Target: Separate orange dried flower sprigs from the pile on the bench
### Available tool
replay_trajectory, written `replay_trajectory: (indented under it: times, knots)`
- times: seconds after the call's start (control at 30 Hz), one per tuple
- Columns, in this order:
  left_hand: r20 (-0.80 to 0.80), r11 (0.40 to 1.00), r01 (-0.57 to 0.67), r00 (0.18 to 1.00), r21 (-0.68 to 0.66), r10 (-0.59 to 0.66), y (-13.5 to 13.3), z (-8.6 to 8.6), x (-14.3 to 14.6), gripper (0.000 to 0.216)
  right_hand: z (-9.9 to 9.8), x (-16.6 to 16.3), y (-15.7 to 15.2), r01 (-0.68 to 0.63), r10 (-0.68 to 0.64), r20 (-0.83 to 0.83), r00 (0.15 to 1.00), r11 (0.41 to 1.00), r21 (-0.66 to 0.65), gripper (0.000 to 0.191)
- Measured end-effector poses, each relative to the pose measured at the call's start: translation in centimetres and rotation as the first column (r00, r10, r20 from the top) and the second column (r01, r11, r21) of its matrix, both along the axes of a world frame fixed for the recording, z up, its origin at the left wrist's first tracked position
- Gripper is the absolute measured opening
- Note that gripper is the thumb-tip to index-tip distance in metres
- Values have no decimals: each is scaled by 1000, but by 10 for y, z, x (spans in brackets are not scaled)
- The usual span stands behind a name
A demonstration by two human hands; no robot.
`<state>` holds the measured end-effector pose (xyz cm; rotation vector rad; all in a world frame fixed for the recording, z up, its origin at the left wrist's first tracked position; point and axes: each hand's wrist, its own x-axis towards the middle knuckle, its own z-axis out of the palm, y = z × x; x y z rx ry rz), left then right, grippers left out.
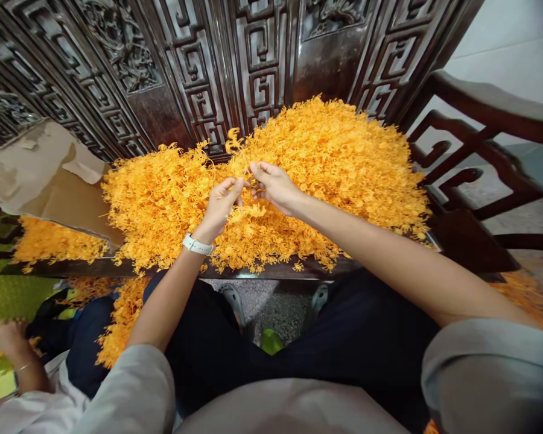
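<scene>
A big heap of orange plastic sprigs (326,157) covers a dark wooden seat in front of me. My left hand (221,202), with a white watch on the wrist, pinches a small orange sprig (247,212) above the heap. My right hand (274,184) meets it from the right, its fingertips closed on the same sprig's thin stem. Both hands hover just over the middle of the pile, touching each other at the fingertips.
A carved dark wooden backrest (217,66) rises behind the heap, and a wooden armrest (479,120) stands at the right. A brown cardboard box (45,175) lies at the left. Another person's hand (9,340) works at the lower left, near more orange sprigs (117,319).
</scene>
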<state>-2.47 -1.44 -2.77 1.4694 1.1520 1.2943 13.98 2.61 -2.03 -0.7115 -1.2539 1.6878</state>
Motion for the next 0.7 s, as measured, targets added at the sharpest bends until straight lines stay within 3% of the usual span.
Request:
replay_trajectory:
  times: [0.27, 0.43, 0.6, 0.7]
  knots:
    - [35, 996, 68, 997, -59, -66, -8, -4, 18, 39, 6, -6, -6, 203, -208, 29, 978, 973, 110, 70]
    - [-6, 994, 85, 996, -68, -85, -8, -7, 15, 44, 11, 4, 2, 178, -198, 97, 975, 966, 188, 63]
    - [-89, 986, 152, 984, -68, -157, -10, -2, 12, 46, 10, 13, 15, 233, -251, 84, 964, 956, 179, 53]
    - [-22, 970, 221, 974, -101, -224, -9, 1, 16, 42, 10, 12, 24, 249, -268, 77, 960, 949, 193, 54]
